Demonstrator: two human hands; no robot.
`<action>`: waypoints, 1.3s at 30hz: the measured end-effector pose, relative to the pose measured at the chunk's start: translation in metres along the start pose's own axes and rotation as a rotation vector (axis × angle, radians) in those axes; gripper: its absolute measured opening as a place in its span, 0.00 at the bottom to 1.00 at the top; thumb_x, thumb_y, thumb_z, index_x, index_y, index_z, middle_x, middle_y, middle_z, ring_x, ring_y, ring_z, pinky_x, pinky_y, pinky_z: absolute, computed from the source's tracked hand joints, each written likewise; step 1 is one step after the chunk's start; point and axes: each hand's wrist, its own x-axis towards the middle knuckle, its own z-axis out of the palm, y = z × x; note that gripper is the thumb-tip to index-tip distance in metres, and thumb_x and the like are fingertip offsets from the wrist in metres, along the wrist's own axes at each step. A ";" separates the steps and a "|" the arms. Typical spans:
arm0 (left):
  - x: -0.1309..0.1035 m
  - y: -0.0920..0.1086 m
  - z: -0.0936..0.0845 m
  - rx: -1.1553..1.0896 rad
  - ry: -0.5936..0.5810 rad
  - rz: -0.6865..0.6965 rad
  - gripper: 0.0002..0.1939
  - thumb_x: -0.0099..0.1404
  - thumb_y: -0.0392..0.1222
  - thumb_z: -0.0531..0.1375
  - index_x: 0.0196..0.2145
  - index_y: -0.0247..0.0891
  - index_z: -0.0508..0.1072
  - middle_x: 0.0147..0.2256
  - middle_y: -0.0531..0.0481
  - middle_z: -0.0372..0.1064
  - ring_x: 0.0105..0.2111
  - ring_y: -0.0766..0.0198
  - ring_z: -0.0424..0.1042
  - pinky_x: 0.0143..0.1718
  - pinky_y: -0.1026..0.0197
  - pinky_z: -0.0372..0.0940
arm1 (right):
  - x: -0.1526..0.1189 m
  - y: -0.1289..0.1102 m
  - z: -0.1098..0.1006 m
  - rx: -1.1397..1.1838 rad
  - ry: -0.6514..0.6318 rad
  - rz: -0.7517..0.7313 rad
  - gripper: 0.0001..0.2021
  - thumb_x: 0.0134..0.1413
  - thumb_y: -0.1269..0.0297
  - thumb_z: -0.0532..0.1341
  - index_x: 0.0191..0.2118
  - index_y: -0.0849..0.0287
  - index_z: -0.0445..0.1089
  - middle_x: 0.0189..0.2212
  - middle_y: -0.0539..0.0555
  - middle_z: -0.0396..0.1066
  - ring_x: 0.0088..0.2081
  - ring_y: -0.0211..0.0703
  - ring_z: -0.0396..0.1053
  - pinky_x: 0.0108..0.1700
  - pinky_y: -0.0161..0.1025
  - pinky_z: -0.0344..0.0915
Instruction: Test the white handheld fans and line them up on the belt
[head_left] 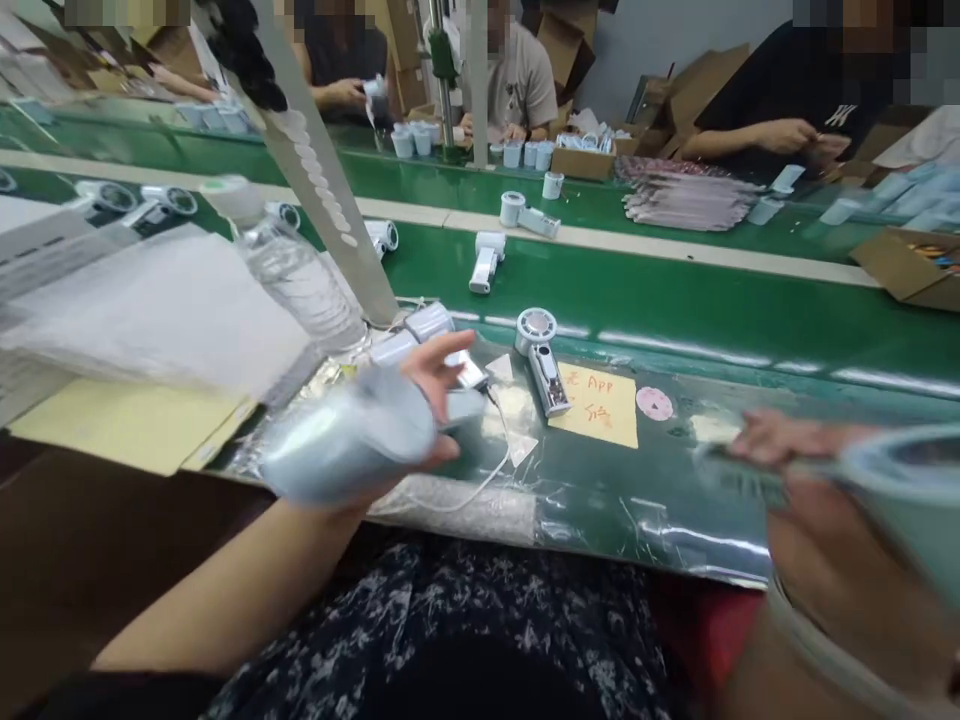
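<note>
My left hand (439,385) is closed round a pale blue handheld fan (349,440), whose thick round head is smeared by motion and hides part of the palm. At the right edge, my right hand (787,450) grips a second pale blue handheld fan (907,490); it is also blurred and partly out of frame. Between the hands, a fan with an opened handle (549,380) lies on the bench, its inner parts showing. The handle's end overlaps a yellow note (600,405) with red handwriting. Beside the note is a round pink sticker (655,403).
A white cable (499,470) crosses the bench near more fan parts (429,322). A plastic bottle (300,270) and papers (172,290) are at left, by a metal post (322,190). Several fans ride the green conveyor (637,270). People work opposite, near a cardboard box (581,162).
</note>
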 end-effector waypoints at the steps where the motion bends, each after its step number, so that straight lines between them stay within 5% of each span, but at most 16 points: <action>1: -0.001 0.001 0.003 -0.046 0.023 0.048 0.17 0.52 0.47 0.74 0.28 0.41 0.70 0.59 0.52 0.68 0.61 0.50 0.66 0.64 0.40 0.61 | 0.001 -0.006 0.008 0.043 0.060 -0.006 0.11 0.41 0.51 0.75 0.25 0.46 0.75 0.22 0.46 0.67 0.27 0.45 0.66 0.45 0.52 0.68; 3: 0.003 0.014 0.006 -0.212 0.040 0.101 0.13 0.54 0.39 0.73 0.30 0.44 0.71 0.58 0.58 0.69 0.61 0.57 0.65 0.65 0.48 0.61 | 0.003 -0.018 0.019 0.109 0.129 0.001 0.11 0.41 0.55 0.76 0.27 0.49 0.76 0.22 0.46 0.67 0.27 0.43 0.66 0.42 0.48 0.69; 6: 0.016 0.041 0.010 -0.482 -0.130 0.019 0.12 0.56 0.38 0.72 0.35 0.47 0.74 0.42 0.58 0.74 0.45 0.64 0.76 0.55 0.56 0.72 | 0.004 -0.026 0.028 0.213 0.061 0.084 0.15 0.42 0.54 0.76 0.35 0.51 0.76 0.23 0.47 0.70 0.27 0.44 0.68 0.35 0.45 0.71; 9: 0.024 0.050 0.021 -0.587 -0.287 -0.154 0.18 0.57 0.46 0.71 0.45 0.47 0.73 0.31 0.56 0.71 0.25 0.69 0.73 0.34 0.62 0.76 | 0.003 -0.012 0.041 0.407 -0.034 0.371 0.18 0.45 0.48 0.74 0.40 0.49 0.75 0.28 0.48 0.74 0.31 0.44 0.72 0.31 0.42 0.73; 13: 0.015 0.030 0.044 -0.511 -0.279 -0.459 0.27 0.59 0.65 0.64 0.42 0.37 0.72 0.29 0.49 0.73 0.19 0.68 0.70 0.17 0.67 0.66 | -0.006 0.017 0.061 0.591 -0.020 0.723 0.13 0.54 0.50 0.68 0.39 0.53 0.74 0.29 0.50 0.73 0.31 0.44 0.72 0.32 0.43 0.75; 17: 0.004 0.017 0.062 -0.516 -0.113 -0.624 0.32 0.55 0.59 0.70 0.49 0.37 0.67 0.34 0.47 0.77 0.28 0.62 0.77 0.28 0.62 0.73 | -0.018 0.029 0.071 0.662 -0.078 0.857 0.14 0.50 0.52 0.70 0.38 0.56 0.77 0.30 0.52 0.76 0.32 0.45 0.74 0.34 0.44 0.77; 21: 0.006 0.022 0.069 -0.568 -0.084 -0.637 0.36 0.52 0.53 0.74 0.52 0.38 0.64 0.41 0.44 0.76 0.36 0.54 0.79 0.32 0.57 0.75 | -0.022 0.027 0.073 0.652 -0.102 0.822 0.17 0.48 0.49 0.72 0.40 0.55 0.79 0.33 0.53 0.79 0.34 0.46 0.76 0.38 0.44 0.79; 27: 0.006 0.026 0.069 -0.550 -0.054 -0.659 0.37 0.50 0.56 0.74 0.50 0.38 0.63 0.35 0.49 0.75 0.29 0.60 0.76 0.30 0.57 0.73 | -0.026 0.025 0.076 0.614 -0.127 0.805 0.18 0.48 0.48 0.73 0.40 0.55 0.78 0.33 0.52 0.79 0.31 0.46 0.77 0.38 0.47 0.79; 33: 0.007 0.020 0.076 -0.622 0.047 -0.671 0.29 0.51 0.52 0.74 0.45 0.39 0.67 0.36 0.50 0.75 0.34 0.60 0.76 0.37 0.58 0.72 | -0.032 0.023 0.090 0.574 -0.032 0.808 0.23 0.51 0.55 0.72 0.53 0.49 0.71 0.41 0.52 0.80 0.46 0.52 0.77 0.51 0.53 0.75; 39: 0.003 0.010 0.089 -0.631 0.030 -0.665 0.28 0.55 0.54 0.71 0.48 0.39 0.68 0.40 0.46 0.76 0.42 0.55 0.77 0.44 0.55 0.71 | -0.041 0.028 0.102 0.566 -0.068 0.796 0.30 0.54 0.52 0.68 0.61 0.47 0.63 0.52 0.55 0.76 0.56 0.56 0.72 0.57 0.56 0.70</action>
